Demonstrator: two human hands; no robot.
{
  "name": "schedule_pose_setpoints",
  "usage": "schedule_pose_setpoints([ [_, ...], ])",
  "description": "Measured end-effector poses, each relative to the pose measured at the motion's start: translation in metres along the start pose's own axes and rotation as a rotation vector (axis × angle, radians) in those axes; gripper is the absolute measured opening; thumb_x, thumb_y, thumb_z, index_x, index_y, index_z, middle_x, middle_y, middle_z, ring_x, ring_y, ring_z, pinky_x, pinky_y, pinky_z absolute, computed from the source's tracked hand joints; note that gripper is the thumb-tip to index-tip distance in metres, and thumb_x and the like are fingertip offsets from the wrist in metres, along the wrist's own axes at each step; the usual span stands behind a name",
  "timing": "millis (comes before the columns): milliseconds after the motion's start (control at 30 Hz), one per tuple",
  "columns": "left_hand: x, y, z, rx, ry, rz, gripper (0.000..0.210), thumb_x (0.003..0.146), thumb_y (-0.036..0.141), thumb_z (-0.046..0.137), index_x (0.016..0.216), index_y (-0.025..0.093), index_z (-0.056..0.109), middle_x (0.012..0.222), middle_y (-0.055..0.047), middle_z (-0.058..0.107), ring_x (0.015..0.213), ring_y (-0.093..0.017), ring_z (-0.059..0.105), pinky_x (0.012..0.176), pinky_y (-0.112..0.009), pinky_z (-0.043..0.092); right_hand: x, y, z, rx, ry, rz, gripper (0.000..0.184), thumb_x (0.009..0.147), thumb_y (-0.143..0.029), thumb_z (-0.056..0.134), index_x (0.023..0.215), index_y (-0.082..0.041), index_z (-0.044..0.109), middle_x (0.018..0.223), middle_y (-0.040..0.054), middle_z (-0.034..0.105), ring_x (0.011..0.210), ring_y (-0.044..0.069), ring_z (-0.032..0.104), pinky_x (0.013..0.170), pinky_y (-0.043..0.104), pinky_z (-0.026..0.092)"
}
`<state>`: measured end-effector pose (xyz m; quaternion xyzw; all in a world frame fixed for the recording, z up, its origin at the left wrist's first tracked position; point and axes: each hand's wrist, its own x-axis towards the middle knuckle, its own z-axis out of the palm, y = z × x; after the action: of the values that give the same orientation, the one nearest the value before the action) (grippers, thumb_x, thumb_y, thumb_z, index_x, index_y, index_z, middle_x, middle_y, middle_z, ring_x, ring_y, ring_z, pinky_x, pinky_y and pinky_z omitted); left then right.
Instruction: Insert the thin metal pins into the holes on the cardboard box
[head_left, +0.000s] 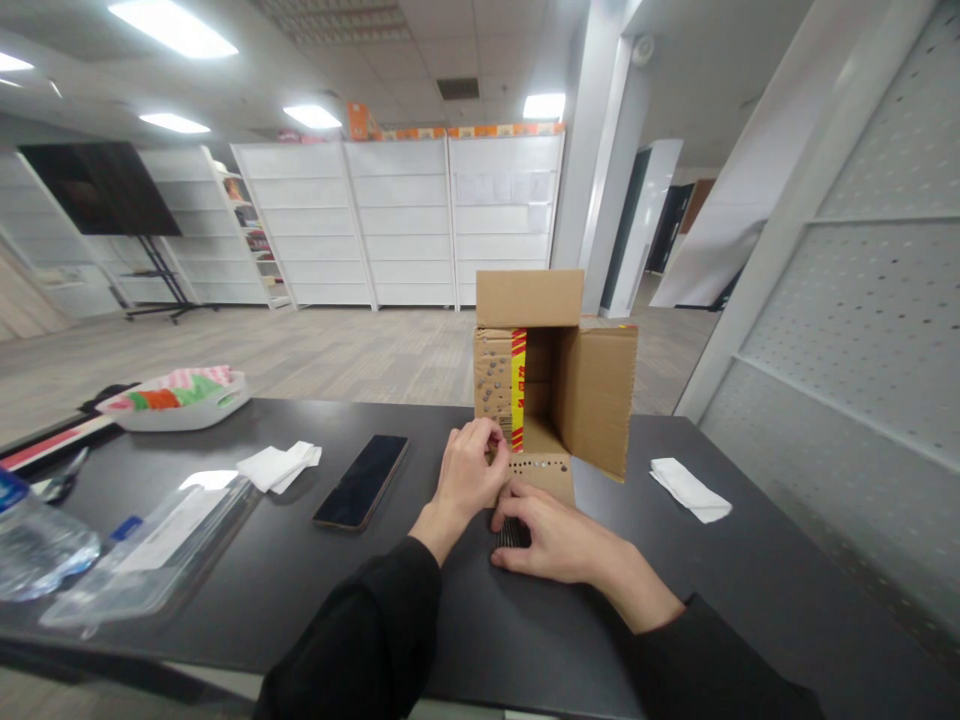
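An open cardboard box lies on its side on the black table, its mouth toward me, with a red and yellow strip inside its left wall. My left hand pinches something small at the box's lower left edge; what it is I cannot tell. My right hand rests flat on the table just in front of the box, fingers curled over a small dark ribbed object. The box's bottom flap, dotted with small holes, lies between the two hands.
A black phone lies left of my hands, with a folded white tissue beyond it. A clear plastic bag, a water bottle and a white tray of coloured cloths sit at left. Another folded tissue lies right of the box.
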<state>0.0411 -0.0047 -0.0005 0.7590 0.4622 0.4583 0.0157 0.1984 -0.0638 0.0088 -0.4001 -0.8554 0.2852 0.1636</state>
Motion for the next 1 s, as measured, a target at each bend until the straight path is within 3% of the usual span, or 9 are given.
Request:
schedule_pose_setpoints([
  [400, 0.000, 0.001, -0.001, -0.002, -0.010, -0.013, 0.007, 0.084, 0.014, 0.054, 0.083, 0.021, 0.053, 0.078, 0.001, 0.064, 0.073, -0.015, 0.060, 0.076, -0.032, 0.039, -0.001, -0.006, -0.003, 0.008, 0.013, -0.013, 0.021, 0.077, -0.027, 0.075, 0.096, -0.020, 0.068, 0.106, 0.0043, 0.059, 0.100, 0.021, 0.059, 0.093, 0.033, 0.046],
  [600, 0.000, 0.000, -0.001, -0.001, -0.006, -0.008, 0.008, 0.083, 0.013, 0.054, 0.082, 0.021, 0.053, 0.077, 0.002, 0.064, 0.073, -0.015, 0.060, 0.075, -0.032, 0.038, 0.000, -0.005, -0.006, -0.038, 0.133, 0.004, 0.011, 0.083, -0.024, 0.068, 0.092, -0.018, 0.066, 0.099, 0.0056, 0.063, 0.092, 0.019, 0.060, 0.084, 0.030, 0.046],
  [800, 0.001, 0.000, -0.001, -0.004, -0.016, -0.006, 0.007, 0.084, 0.014, 0.054, 0.081, 0.021, 0.052, 0.078, 0.001, 0.064, 0.073, -0.015, 0.059, 0.075, -0.031, 0.038, 0.005, 0.007, -0.010, -0.146, 0.324, 0.142, 0.004, 0.088, -0.020, 0.058, 0.087, -0.019, 0.062, 0.086, 0.0033, 0.065, 0.081, 0.017, 0.060, 0.072, 0.027, 0.041],
  [1000, 0.001, 0.002, -0.003, -0.007, -0.021, -0.010, 0.006, 0.085, 0.015, 0.054, 0.083, 0.020, 0.053, 0.079, 0.001, 0.065, 0.074, -0.015, 0.060, 0.076, -0.032, 0.038, 0.005, 0.012, -0.013, -0.196, 0.407, 0.340, 0.008, 0.090, -0.023, 0.055, 0.097, -0.021, 0.058, 0.085, 0.0023, 0.068, 0.073, 0.016, 0.059, 0.063, 0.026, 0.034],
])
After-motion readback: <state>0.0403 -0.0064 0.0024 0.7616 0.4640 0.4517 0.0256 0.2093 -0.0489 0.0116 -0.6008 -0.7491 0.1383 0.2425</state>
